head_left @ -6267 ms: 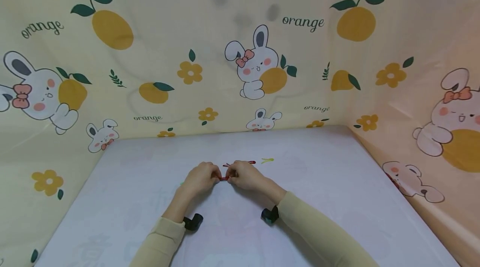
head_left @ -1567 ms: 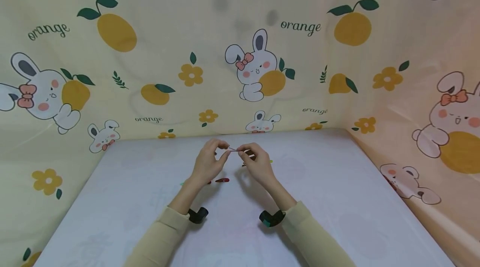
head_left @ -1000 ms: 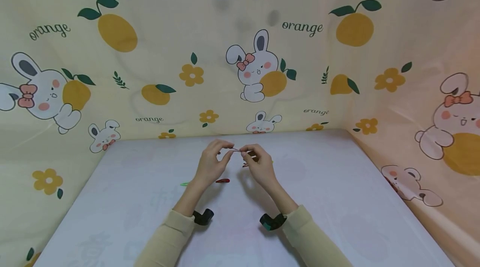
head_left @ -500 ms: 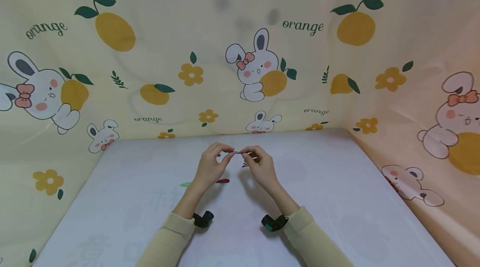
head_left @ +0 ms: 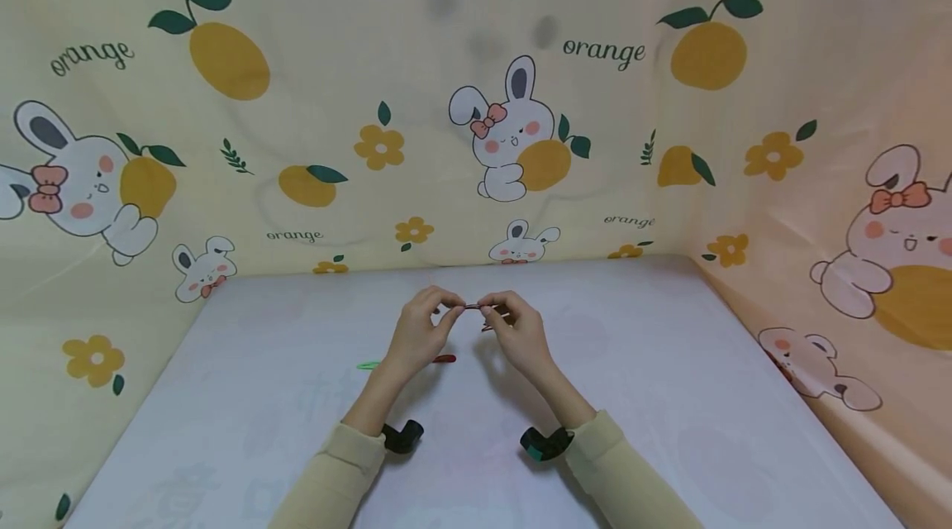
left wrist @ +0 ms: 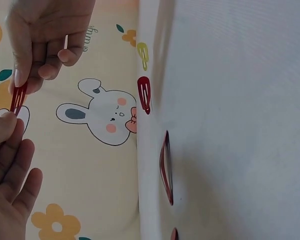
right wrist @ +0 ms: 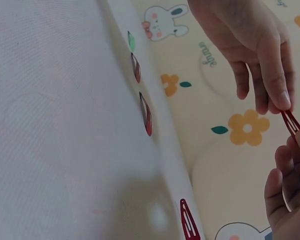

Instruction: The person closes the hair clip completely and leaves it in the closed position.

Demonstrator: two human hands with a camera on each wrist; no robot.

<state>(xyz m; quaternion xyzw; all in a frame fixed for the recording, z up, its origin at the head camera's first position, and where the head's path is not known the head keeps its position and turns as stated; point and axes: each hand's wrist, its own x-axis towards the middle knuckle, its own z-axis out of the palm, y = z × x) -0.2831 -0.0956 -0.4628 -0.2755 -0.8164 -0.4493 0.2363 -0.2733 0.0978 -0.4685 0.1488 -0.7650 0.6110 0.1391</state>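
Both hands hold one red snap hair clip [head_left: 472,307] in the air above the far part of the table, one hand at each end. My left hand [head_left: 420,326] pinches its left end between thumb and fingertips; my right hand [head_left: 518,329] pinches the other end the same way. Close up in the left wrist view, the held clip [left wrist: 19,97] shows its slotted red frame, its ends covered by the fingertips. On the table below lie a green clip [right wrist: 131,41], red clips [right wrist: 146,114] that look bowed, a flat-looking red clip [left wrist: 144,95] and a yellow clip [left wrist: 143,56].
The white-covered table [head_left: 632,397] stretches around the hands and toward the wearer. A patterned cloth [head_left: 312,99] with rabbits and oranges hangs behind and at the sides. In the head view the forearm and hands partly cover the clips on the table.
Earlier both hands worked at a red clip low on the table; that clip now lies there. Another red clip is held up, its arms spread in a narrow V before and together now.
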